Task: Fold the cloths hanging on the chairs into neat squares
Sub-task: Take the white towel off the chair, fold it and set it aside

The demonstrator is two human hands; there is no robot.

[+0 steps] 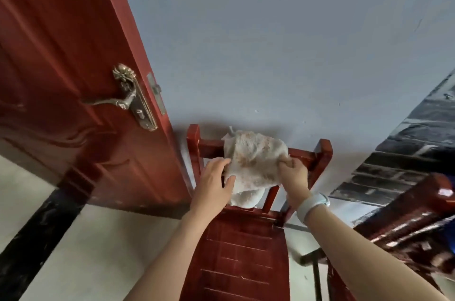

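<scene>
Here, the left hand (213, 183) and right hand (293, 172) are each pinching a side edge of the stained cream cloth (254, 161) (draped over the red chair's top rail (304, 154)), probably lifting it free for folding.

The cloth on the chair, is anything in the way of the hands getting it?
No, nothing visible is in the way. The cloth hangs over the top rail of the red chair, and both hands are already on it: the left hand at its left edge, the right hand pinching its right edge.
</scene>
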